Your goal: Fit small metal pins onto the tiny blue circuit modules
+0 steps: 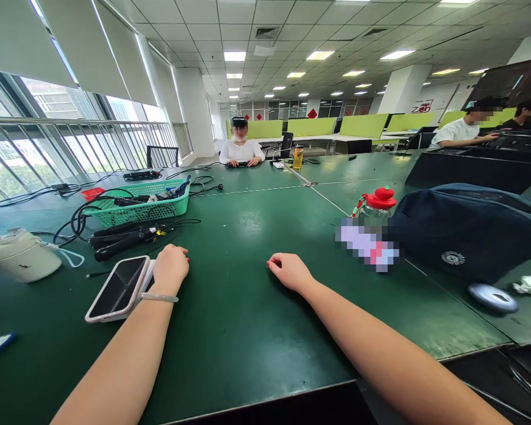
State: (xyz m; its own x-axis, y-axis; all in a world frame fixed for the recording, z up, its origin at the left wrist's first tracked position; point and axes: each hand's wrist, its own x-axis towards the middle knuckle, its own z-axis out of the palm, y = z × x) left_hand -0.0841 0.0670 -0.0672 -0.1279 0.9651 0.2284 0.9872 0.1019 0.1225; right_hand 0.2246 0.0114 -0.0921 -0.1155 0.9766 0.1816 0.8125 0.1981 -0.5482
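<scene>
My left hand [171,268] rests on the green table in a loose fist, with a pale bangle [160,297] at the wrist. Just left of it lies a phone [120,286] with a pinkish rim, propped on a white object; the hand is right beside it. My right hand [289,270] lies on the table near the middle, fingers curled in towards the thumb, and nothing shows in it. Bare green tabletop [230,277] separates the two hands.
Left: a green basket [166,206] with cables, black handles [124,241] and a cream bottle [24,257]. Right: a red-lidded jar [380,199], a dark blue bag [464,230], a mouse [493,298]. A person [241,147] sits opposite; others sit far right.
</scene>
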